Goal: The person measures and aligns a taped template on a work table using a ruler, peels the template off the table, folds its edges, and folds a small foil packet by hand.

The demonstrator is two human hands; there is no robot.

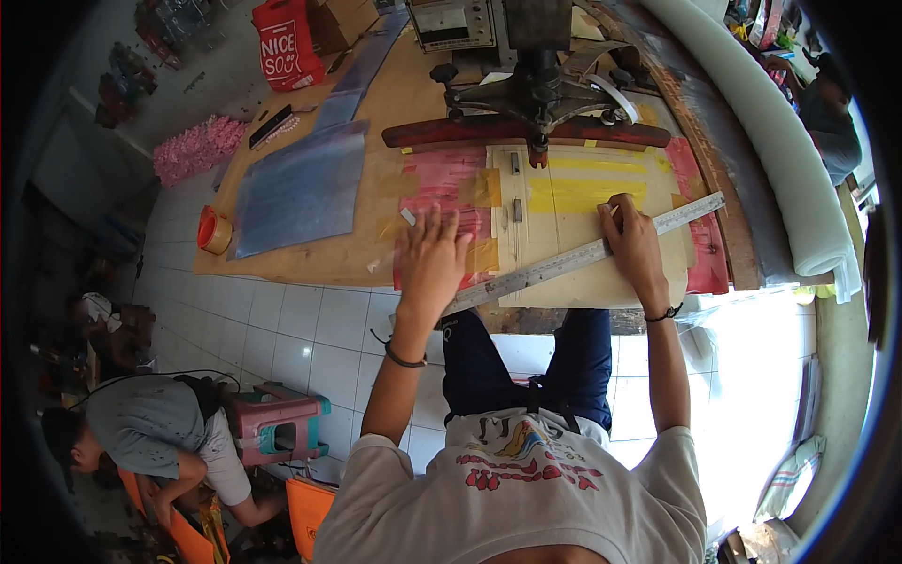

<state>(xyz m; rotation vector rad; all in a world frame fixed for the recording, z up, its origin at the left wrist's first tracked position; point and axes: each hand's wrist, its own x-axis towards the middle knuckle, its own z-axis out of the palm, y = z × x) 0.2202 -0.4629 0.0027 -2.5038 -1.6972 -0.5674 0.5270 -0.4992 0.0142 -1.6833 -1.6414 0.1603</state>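
Note:
My left hand [432, 258] lies flat with its fingers spread on the red-taped left part of the work surface, close to the lower end of a long metal ruler [564, 263]. The ruler slants up to the right across a cream board [545, 235] marked with yellow strips [583, 195]. Bent over the ruler's upper edge, my right hand [631, 240] has its fingers curled together; what they pinch, if anything, is hidden. Two small metal pieces [517, 210] sit on the board between my hands.
Beyond the board stands a machine head with a red bar [432, 134]. Blue translucent sheets [301, 193] and a tape roll [214, 230] lie at left. A white foam roll [761, 122] borders the right. A person [150, 423] bends over at lower left beside a stool [272, 423].

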